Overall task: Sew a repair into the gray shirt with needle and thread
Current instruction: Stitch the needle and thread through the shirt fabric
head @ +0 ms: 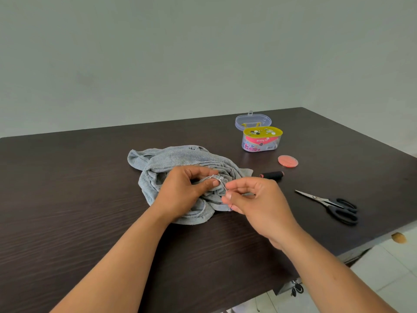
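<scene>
Now mid-stitch, by the look of it. Left hand (180,190) pinching a raised fold of shirt (180,159) btwn thumb and fingers, prob. to keep the torn spot taut and lifted off the table (67,222) so the point can pass through. Right hand (255,199) pinching needle (223,185) at its near end w/ thumb and forefinger, a narrow grip; needle slanted up-left, tip touching or entering the fold just beside left thumb. Thread too fine to make out. Shirt bunched mid-table, nearer the far edge than the near one, w/ work spot at its right side, directly btwn both hands. Tools parked to the right, likely for quick reach: black spool (272,175) just beside shirt, scissors (329,203) toward right edge, pink disc (288,161) behind spool, open sewing kit (261,138) near far-right corner w/ lid up. Next likely push through and pull; fold may slip if pinch loosens.
</scene>
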A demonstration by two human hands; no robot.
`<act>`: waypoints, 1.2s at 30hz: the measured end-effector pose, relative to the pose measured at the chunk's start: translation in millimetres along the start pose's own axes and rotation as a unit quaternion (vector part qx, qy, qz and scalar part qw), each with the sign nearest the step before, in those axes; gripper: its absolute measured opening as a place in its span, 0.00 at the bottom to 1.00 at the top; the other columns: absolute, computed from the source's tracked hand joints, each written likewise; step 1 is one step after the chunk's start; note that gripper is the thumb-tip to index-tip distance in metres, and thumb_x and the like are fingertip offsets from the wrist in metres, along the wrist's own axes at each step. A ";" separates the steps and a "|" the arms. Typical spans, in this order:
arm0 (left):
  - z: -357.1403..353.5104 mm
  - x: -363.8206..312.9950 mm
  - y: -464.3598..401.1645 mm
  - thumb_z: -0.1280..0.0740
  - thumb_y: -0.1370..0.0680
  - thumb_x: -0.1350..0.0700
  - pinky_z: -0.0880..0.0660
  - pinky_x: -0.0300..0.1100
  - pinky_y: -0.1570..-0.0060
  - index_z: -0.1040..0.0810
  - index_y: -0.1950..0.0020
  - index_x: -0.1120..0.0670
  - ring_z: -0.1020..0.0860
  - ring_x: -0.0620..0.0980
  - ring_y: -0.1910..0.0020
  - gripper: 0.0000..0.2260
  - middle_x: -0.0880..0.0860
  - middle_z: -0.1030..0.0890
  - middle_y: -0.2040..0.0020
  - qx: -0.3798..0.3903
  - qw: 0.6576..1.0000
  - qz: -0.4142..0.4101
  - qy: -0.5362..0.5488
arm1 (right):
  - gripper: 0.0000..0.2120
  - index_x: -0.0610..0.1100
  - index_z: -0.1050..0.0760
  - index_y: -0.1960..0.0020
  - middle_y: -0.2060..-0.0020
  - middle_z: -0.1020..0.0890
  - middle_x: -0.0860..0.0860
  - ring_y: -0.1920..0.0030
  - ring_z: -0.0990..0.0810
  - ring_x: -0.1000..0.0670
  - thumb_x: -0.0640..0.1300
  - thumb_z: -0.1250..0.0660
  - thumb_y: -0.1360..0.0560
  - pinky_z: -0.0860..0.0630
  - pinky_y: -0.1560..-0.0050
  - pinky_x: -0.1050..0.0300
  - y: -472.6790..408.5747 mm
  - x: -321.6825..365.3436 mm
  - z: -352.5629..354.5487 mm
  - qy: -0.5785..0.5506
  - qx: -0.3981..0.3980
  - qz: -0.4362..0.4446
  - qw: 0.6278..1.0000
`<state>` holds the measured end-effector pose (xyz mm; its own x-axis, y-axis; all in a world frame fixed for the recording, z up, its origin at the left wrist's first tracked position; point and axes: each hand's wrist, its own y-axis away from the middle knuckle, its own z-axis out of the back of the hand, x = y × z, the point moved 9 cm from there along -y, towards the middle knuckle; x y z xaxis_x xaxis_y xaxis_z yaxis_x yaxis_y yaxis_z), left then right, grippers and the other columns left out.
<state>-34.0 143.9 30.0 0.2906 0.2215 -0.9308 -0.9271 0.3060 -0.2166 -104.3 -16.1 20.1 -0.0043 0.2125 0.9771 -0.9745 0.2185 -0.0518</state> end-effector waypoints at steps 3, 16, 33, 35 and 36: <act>0.6 -0.1 0.3 0.23 0.26 0.57 0.22 0.29 0.54 0.14 0.51 0.46 0.14 0.44 0.55 0.07 0.49 0.12 0.56 -0.004 1.000 0.005 -0.001 | 0.08 0.46 0.18 0.51 0.62 0.14 0.51 0.59 0.13 0.53 0.35 0.26 0.26 0.16 0.52 0.52 2.2 -3.4 -2.7 -0.016 -0.008 -0.011 1.000; -3.1 1.2 0.2 0.23 0.26 0.58 0.18 0.49 0.49 0.13 0.51 0.52 0.15 0.59 0.54 0.05 0.54 0.12 0.57 0.008 0.999 -0.014 0.032 | 0.06 0.41 0.23 0.51 0.60 0.14 0.44 0.57 0.12 0.49 0.33 0.29 0.25 0.16 0.51 0.48 3.7 -4.5 -1.8 -0.077 -0.037 -0.016 0.996; -3.7 -1.6 0.0 0.24 0.25 0.60 0.18 0.40 0.49 0.13 0.50 0.55 0.14 0.49 0.54 0.05 0.50 0.12 0.56 0.010 0.999 -0.043 0.029 | 0.09 0.40 0.26 0.51 0.61 0.14 0.44 0.61 0.14 0.46 0.34 0.27 0.26 0.17 0.55 0.51 0.9 -6.2 -7.4 -0.125 -0.050 -0.021 0.991; -2.4 -1.0 -0.3 0.24 0.25 0.60 0.18 0.43 0.49 0.13 0.50 0.55 0.14 0.51 0.55 0.05 0.51 0.12 0.57 -0.001 0.999 -0.042 0.033 | 0.09 0.41 0.25 0.52 0.62 0.14 0.45 0.66 0.18 0.52 0.34 0.27 0.27 0.20 0.59 0.56 1.8 -4.7 -9.2 -0.086 -0.035 -0.011 0.996; -2.3 -1.3 -0.3 0.24 0.25 0.60 0.18 0.42 0.49 0.13 0.50 0.55 0.14 0.50 0.55 0.05 0.51 0.12 0.57 -0.002 0.999 -0.043 0.033 | 0.09 0.42 0.25 0.52 0.62 0.14 0.45 0.67 0.18 0.54 0.34 0.27 0.28 0.22 0.60 0.58 1.8 -4.0 -9.6 -0.071 -0.031 -0.006 0.997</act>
<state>-34.6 141.4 30.6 0.3534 0.1335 -0.9259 -0.9002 0.3179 -0.2978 -103.9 -7.4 14.2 -0.0287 0.0741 0.9968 -0.9587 0.2801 -0.0484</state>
